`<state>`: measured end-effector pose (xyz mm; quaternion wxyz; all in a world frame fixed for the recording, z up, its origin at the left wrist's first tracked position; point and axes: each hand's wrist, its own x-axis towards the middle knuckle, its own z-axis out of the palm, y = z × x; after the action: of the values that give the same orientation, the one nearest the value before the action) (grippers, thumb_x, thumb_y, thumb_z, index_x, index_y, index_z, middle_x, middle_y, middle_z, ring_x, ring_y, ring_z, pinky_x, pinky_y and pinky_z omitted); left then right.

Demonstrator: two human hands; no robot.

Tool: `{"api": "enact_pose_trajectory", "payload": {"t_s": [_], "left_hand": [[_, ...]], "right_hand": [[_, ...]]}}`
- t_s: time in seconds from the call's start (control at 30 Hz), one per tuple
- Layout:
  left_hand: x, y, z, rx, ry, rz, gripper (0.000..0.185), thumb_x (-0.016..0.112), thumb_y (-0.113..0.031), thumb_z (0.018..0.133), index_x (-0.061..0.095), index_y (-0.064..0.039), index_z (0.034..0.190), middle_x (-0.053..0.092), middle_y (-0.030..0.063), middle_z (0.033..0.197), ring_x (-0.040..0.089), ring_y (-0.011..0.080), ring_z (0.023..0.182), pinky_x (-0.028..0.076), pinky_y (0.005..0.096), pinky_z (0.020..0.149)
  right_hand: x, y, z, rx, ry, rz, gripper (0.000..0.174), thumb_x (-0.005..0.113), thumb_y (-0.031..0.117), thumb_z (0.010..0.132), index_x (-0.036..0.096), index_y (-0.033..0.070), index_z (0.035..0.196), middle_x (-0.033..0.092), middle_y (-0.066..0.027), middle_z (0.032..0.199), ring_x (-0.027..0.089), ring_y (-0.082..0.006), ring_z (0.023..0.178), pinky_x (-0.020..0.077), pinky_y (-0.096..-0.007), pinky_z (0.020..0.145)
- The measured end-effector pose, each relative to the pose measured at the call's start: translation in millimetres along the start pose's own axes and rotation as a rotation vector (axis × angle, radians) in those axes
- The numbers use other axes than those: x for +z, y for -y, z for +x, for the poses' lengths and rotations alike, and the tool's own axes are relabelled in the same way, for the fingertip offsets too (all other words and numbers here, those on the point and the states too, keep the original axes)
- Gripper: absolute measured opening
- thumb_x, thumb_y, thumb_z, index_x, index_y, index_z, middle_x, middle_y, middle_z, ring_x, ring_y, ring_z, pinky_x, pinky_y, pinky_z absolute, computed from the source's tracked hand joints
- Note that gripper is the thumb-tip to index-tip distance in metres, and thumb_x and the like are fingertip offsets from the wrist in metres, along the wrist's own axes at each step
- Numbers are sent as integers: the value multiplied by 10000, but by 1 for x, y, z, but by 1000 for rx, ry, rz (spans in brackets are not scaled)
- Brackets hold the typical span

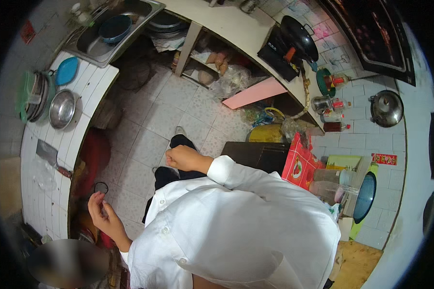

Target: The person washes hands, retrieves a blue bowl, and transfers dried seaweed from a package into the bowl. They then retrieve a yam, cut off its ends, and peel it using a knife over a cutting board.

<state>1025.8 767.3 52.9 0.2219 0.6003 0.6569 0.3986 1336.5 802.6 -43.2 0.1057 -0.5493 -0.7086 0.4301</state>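
My left hand (105, 216) is raised near the front edge of the white-tiled counter (63, 197), its fingers loosely bent, apart and empty. Just beyond its fingertips, lower down, shows a dark ring (101, 187). My right hand (185, 158) hangs in front of my body above my dark trousers (182, 142), curled into a fist with nothing visible in it. On the counter nearest my left hand lie a cleaver (47, 151) with a brown handle and a crumpled clear plastic bag (44, 174). Farther along stand a steel bowl (62, 109) and a blue plastic dish (67, 70).
A sink (103, 59) holds a blue basin (115, 29). A wok (299, 38) sits by the stove on the far counter, beside several bottles. Low on the right are a dark cabinet (256, 156), a red patterned bag (297, 164) and a pink board (255, 93).
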Motion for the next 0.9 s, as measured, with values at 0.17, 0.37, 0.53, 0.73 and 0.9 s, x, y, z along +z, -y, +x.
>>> {"api": "enact_pose_trajectory", "payload": {"t_s": [0.17,0.37,0.53,0.73,0.9], "left_hand": [[28,-14,21,74,87,26,174,534,24,866,611,26,1022,622,135,1095,590,269,1030,451,353,906],[58,-14,33,6,177,-7,217,519,51,851,601,36,1051,624,136,1075,597,263,998,458,351,890],[75,-10,39,-15,217,16,235,518,65,828,603,40,1046,629,136,1050,604,262,967,464,340,879],[87,-8,48,-16,270,61,222,518,65,819,608,35,1020,628,136,1044,600,271,967,464,351,872],[103,-9,57,26,327,63,228,504,82,852,591,7,1048,621,95,1030,594,199,951,465,294,847]], "right_hand": [[-14,-20,-2,70,-71,24,242,633,259,876,613,27,812,661,-162,776,645,-357,772,490,-446,664],[-21,-57,2,167,-136,44,250,619,274,886,614,35,812,642,-173,753,625,-380,751,481,-463,674],[-23,-83,3,192,-131,43,266,577,262,883,599,7,810,650,-194,799,636,-398,800,496,-500,685],[-28,-100,10,232,-116,66,241,587,241,867,607,9,806,646,-206,804,637,-411,799,499,-506,696],[-34,-131,15,326,-116,88,249,598,263,865,640,18,857,653,-200,856,630,-401,854,489,-508,746]]}}
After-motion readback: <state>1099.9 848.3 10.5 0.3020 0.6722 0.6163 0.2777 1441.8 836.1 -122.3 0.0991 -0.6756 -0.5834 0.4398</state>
